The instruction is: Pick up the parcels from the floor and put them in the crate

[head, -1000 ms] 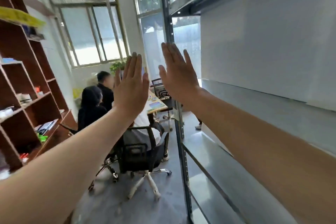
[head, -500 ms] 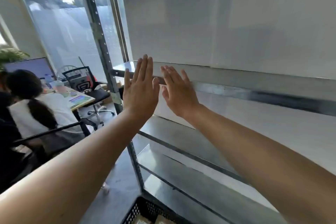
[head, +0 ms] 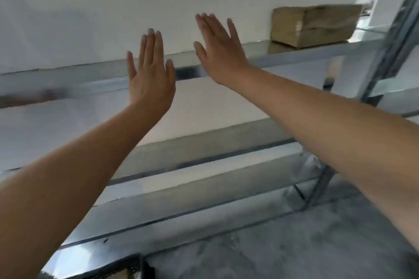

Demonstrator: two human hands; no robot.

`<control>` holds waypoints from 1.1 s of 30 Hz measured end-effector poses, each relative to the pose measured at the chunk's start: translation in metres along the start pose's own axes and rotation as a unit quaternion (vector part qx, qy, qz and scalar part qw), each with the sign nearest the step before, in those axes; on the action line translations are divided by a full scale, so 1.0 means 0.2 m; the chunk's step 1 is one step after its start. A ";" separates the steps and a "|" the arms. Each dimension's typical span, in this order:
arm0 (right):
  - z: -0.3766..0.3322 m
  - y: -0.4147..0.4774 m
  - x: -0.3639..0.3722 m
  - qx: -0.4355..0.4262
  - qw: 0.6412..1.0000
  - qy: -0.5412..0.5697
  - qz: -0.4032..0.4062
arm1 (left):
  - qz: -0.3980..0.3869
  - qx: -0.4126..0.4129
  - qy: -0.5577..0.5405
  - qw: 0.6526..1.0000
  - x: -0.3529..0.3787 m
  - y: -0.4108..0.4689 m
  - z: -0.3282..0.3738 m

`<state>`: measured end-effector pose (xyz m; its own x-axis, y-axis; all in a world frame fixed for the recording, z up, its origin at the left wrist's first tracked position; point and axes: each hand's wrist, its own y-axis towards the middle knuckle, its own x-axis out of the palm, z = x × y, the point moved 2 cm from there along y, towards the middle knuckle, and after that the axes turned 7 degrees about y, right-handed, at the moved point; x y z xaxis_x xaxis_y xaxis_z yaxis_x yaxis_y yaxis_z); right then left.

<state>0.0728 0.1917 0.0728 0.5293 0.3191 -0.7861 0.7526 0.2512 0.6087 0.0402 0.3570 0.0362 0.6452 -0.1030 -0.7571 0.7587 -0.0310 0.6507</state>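
Left hand [head: 150, 75] raised in front of the rack, fingers straight and close together, holding nothing, touching nothing. At the bottom edge, a dark corner that is probably the crate [head: 145, 267], on the floor [head: 283, 244] against the rack foot. A tan patch [head: 122, 275] shows inside it, maybe a parcel, cannot tell. Right hand [head: 221, 54] also up and flat, fingers straight, empty, just beside the left but apart from it. No parcels visible on the floor in this view.

Far right, a brown cardboard box [head: 310, 27] sits on the metal shelf [head: 294, 54], well apart from both hands. It looks wrapped in clear tape, heavily blurred. If the parcels are like it, judge them stiff, fairly light and a bit slick where taped. Best taken with a palm on each of two opposite sides, or under the bottom edges.

No readable brand, label or writing. A dark mark on the box side is too blurred to read.
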 end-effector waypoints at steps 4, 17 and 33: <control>0.69 -0.47 -0.22 0.107 0.991 -0.068 -0.044 | -0.020 0.064 -0.066 0.996 0.15 -0.04 0.73; 1.98 -2.09 -1.06 0.411 0.890 -0.184 -0.066 | -0.125 0.303 -0.209 0.921 0.48 -0.61 2.48; 2.42 -3.22 -1.35 0.658 0.717 -0.226 -0.038 | -0.200 0.547 -0.350 0.734 0.63 -1.30 3.96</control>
<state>-0.3645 -0.4992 -0.1585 0.3160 -0.0527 -0.9473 0.3463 -0.9231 0.1669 -0.1471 -0.4346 -0.1821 -0.1036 -0.3417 -0.9341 0.1013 -0.9379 0.3319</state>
